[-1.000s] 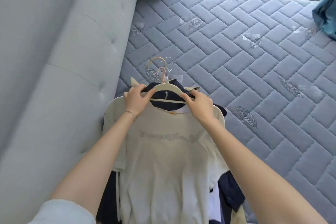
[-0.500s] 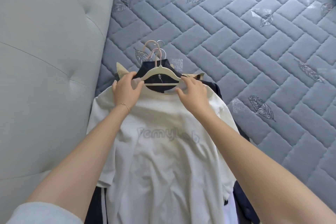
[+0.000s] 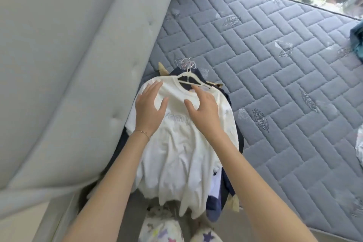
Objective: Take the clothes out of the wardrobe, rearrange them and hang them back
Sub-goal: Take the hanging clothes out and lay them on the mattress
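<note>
A cream T-shirt (image 3: 176,149) with pale lettering lies on top of a pile of dark clothes (image 3: 231,179) at the near left corner of the mattress. A cream hanger (image 3: 188,76) sits in its neck, with several other hanger hooks (image 3: 187,63) bunched behind it. My left hand (image 3: 150,107) lies flat with spread fingers on the shirt's left shoulder. My right hand (image 3: 203,107) rests flat on the chest just below the collar, fingertips near the hanger. Neither hand grips anything.
A grey padded headboard (image 3: 68,65) rises along the left. The blue-grey quilted mattress (image 3: 284,84) stretches to the right and back. Teal curtains (image 3: 357,41) hang at the window edge. A white crumpled item (image 3: 359,149) shows at the right border.
Both hands have let go of the hanger and collar and now lie flat on the shirt's upper part. The view has pulled back and tilted.
</note>
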The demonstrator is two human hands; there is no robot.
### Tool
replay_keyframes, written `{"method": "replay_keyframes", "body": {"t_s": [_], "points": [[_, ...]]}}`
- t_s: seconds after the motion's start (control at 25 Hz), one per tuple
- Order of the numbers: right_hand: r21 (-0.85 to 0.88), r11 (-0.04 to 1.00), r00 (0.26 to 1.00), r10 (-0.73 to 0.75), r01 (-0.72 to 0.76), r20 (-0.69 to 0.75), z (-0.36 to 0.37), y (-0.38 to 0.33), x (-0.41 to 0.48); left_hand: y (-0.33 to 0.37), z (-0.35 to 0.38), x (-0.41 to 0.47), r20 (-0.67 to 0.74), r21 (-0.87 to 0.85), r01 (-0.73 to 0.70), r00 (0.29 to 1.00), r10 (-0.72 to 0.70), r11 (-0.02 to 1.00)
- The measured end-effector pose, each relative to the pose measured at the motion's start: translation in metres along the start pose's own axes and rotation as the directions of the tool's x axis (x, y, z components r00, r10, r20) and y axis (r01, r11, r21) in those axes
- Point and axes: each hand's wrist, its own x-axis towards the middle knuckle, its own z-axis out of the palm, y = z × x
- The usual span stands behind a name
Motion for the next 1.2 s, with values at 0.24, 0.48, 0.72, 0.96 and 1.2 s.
{"method": "replay_keyframes", "body": {"t_s": [0.24,0.48,0.72,0.96,1.2], "points": [[-0.014,0.969,0.956,-0.241,0.247,0.167,-0.023,-0.077,-0.113,0.058,-0.087,-0.128,-0.202,-0.026,0.131,0.970,-0.133,0.991],[0.068,0.857,0.805,-0.504,0.510,0.315,-0.017,-0.141,-0.194,0.049,-0.165,-0.269,-0.470,0.005,0.314,0.839,-0.275,0.949],[0.231,0.701,0.521,-0.674,0.675,0.524,0.033,-0.199,-0.304,0.028,-0.218,-0.430,-0.681,-0.107,0.519,0.583,-0.443,0.848],[0.359,0.512,0.147,-0.708,0.781,0.690,0.095,-0.251,-0.441,0.016,-0.250,-0.590,-0.824,-0.186,0.682,0.283,-0.490,0.707],[0.527,0.376,-0.111,-0.726,0.762,0.679,0.147,-0.291,-0.605,0.012,-0.272,-0.763,-0.840,-0.376,0.739,-0.017,-0.542,0.559]]}}
